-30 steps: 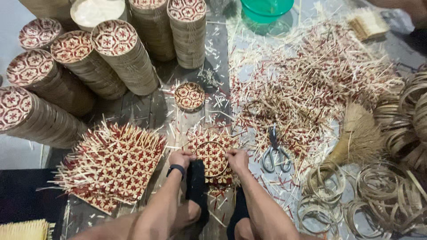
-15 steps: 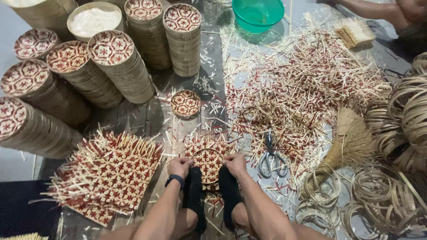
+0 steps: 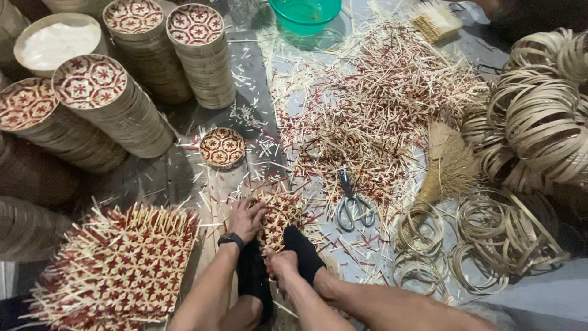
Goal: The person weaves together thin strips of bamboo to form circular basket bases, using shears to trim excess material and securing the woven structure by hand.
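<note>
A small woven mat of red and natural strips lies on the floor between my black-socked feet, with a bamboo ring on it. My left hand, a dark watch on its wrist, presses on the mat's left edge. My right hand grips the mat's near edge beside the sock. Grey scissors lie just right of the mat. One finished round woven lid sits alone beyond it.
Stacks of round woven lids stand at the left and back. A pile of woven square mats lies at the near left. Cut strip scraps, a small broom, bamboo rings and a green bowl fill the right and far side.
My view has come closer and lower. My right hand has slid from the mat's right edge to its near edge by the sock. The left hand stays on the left edge.
</note>
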